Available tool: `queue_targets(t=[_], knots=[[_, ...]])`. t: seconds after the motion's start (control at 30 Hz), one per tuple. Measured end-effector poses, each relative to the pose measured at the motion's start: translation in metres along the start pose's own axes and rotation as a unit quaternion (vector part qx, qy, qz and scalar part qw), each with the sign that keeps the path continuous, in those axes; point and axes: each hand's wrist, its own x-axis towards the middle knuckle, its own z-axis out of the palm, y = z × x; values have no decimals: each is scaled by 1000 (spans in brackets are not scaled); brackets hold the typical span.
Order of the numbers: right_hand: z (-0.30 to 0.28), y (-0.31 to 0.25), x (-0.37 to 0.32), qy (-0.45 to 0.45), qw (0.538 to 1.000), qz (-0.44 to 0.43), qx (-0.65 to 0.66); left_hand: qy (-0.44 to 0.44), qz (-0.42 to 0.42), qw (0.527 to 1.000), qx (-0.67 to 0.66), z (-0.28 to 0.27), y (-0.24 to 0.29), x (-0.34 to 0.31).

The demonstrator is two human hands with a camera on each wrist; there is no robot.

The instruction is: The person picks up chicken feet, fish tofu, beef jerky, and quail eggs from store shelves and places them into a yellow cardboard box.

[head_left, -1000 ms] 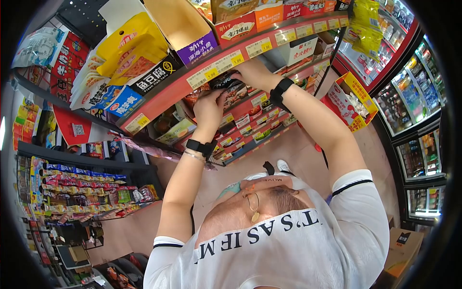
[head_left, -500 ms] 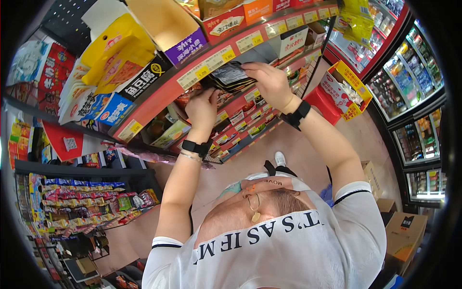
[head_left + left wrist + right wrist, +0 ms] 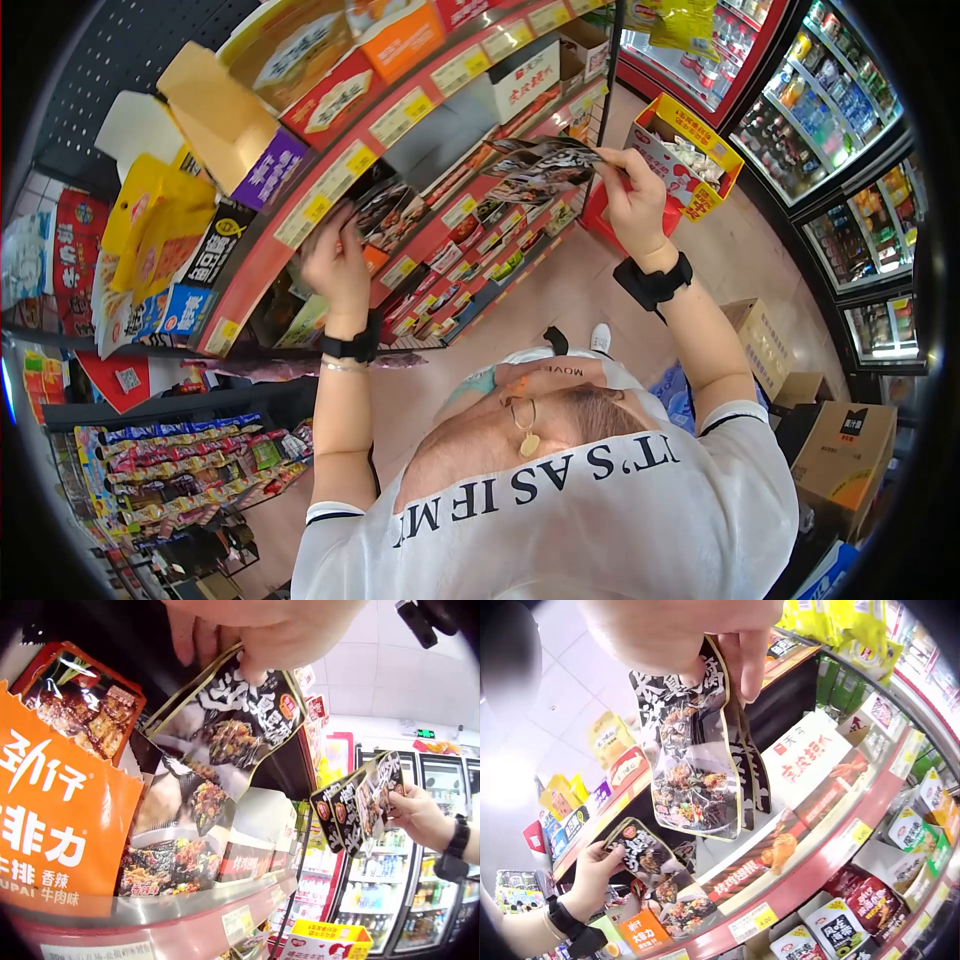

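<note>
My right hand (image 3: 635,205) pinches the top edge of several black snack packets (image 3: 545,170), fanned slightly apart, held out in front of the shelf. In the right wrist view these packets (image 3: 694,765) hang from my thumb and fingers. My left hand (image 3: 262,634) pinches one black packet (image 3: 232,727) by its top edge, above a display box (image 3: 176,840) with food pictures on the shelf. The head view shows my left hand (image 3: 338,265) blurred beside the red shelf edge.
An orange box (image 3: 64,817) stands beside the black packet's box, with a white box (image 3: 802,761) on its other side. Price labels line the shelf edge (image 3: 330,195). A yellow and red carton (image 3: 700,150) stands beyond the shelf end, near drink fridges (image 3: 820,110).
My right hand has moved right and away from the shelf with several packets. My left hand has shifted left along the shelf edge. The head view has turned, so the shelf looks more slanted.
</note>
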Motion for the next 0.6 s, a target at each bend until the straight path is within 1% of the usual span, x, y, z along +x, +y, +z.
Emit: queue_targets(t=[0.03, 0.07, 0.1, 0.13, 0.17, 0.2, 0.23, 0.27, 0.3, 0.33, 0.4, 0.43, 0.47, 0.5, 0.53, 0.57, 0.6], knots=[[-9, 9, -4, 7, 999, 32, -4, 0, 31, 999, 22, -3, 3, -2], [-18, 19, -7, 12, 998, 64, -7, -3, 31, 999, 23, -5, 8, -3], [-25, 29, -10, 28, 998, 50, -5, 11, 45, 999, 23, -8, 14, -4], [-34, 38, -12, 26, 998, 54, -2, 25, 58, 998, 24, -11, 22, -5], [-44, 45, -15, 25, 997, 77, 1, 32, 69, 997, 31, -15, 32, -4], [-54, 52, -19, 23, 995, 100, 5, 39, 67, 996, 39, -18, 38, -6], [-65, 59, -22, 9, 988, 156, 19, 57, 65, 996, 33, -21, 46, -6], [-72, 63, -23, 6, 987, 158, 21, 75, 63, 995, 27, -22, 55, -6], [-80, 68, -22, 10, 986, 166, 25, 80, 50, 996, 3, -21, 61, -8], [-88, 72, -21, 14, 984, 174, 28, 82, -14, 995, -57, -16, 65, -13], [-101, 86, -22, 10, 984, 178, 24, 70, -78, 985, -138, -1, 90, -14], [-110, 91, -21, 10, 984, 180, 16, 49, -123, 977, -167, 9, 102, -17], [-115, 92, -19, 20, 979, 195, 46, 26, -168, 965, -198, 21, 113, -19], [-123, 99, -19, 21, 983, 182, 25, 9, -179, 952, -249, 38, 112, -27], [-131, 108, -21, 24, 985, 170, 1, -12, -179, 958, -222, 54, 120, -32], [-140, 113, -22, 32, 984, 174, 4, -31, -206, 944, -256, 71, 133, -32], [-152, 110, -20, 25, 985, 166, -34, -52, -234, 927, -289, 88, 150, -32]])
